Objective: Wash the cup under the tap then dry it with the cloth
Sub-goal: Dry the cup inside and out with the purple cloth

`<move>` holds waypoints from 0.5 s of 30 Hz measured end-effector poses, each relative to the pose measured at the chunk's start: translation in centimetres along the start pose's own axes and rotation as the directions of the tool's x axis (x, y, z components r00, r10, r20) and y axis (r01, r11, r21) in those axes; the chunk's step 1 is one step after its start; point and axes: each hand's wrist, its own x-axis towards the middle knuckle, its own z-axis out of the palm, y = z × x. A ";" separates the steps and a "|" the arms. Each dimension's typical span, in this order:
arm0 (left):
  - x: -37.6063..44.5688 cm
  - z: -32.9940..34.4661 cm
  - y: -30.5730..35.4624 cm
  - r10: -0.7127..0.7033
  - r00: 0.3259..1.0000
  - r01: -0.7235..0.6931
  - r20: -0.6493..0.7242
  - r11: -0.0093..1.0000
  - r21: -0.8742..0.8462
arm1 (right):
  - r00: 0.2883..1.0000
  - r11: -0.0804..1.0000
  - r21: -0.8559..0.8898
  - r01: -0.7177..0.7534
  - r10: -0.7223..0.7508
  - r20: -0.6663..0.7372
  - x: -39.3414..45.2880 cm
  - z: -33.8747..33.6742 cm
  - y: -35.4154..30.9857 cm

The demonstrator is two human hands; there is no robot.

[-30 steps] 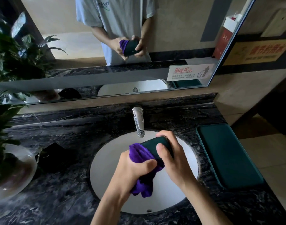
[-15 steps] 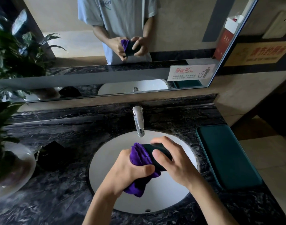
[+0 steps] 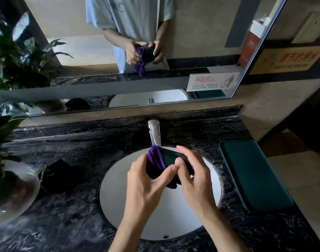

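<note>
Head view, cup: a dark green cup (image 3: 171, 158) lies on its side in the air above the white oval sink basin (image 3: 117, 193), just in front of the tap's spout.
Head view, cloth: a purple cloth (image 3: 155, 158) is wrapped round the cup's left end; one corner hangs below, between the two hands.
Head view, left hand: the left hand (image 3: 146, 180) grips the cloth-covered end, fingers curled beneath, thumb laid across the front.
Head view, right hand: the right hand (image 3: 193, 177) holds the cup's right end, thumb on the near side, forefinger arched over the top.
Head view, tap: a chrome tap (image 3: 154, 132) stands upright behind the basin; no water is visible.
Head view, surroundings: a black veined marble counter (image 3: 73, 224) carries a dark green pad (image 3: 253, 173) on the right and a potted plant (image 3: 4, 142) on the left.
Head view, mirror: the wall mirror (image 3: 201, 42) reflects both hands gripping cup and cloth.
</note>
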 end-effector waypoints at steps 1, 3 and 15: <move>0.1 0.0 0.1 -0.029 0.998 0.034 0.047 0.995 -0.096 | 0.999 0.998 -0.031 0.046 -0.046 -0.003 0.0 0.1 0.2; 0.4 -0.2 0.0 -0.059 0.992 0.080 0.112 0.978 -0.192 | 0.995 0.994 -0.060 0.097 -0.098 -0.025 0.1 -0.1 0.6; 1.1 -1.0 -1.2 -0.275 0.961 0.242 0.006 0.837 -0.491 | 0.976 0.973 0.166 -0.160 0.181 -0.119 0.0 -1.0 -0.1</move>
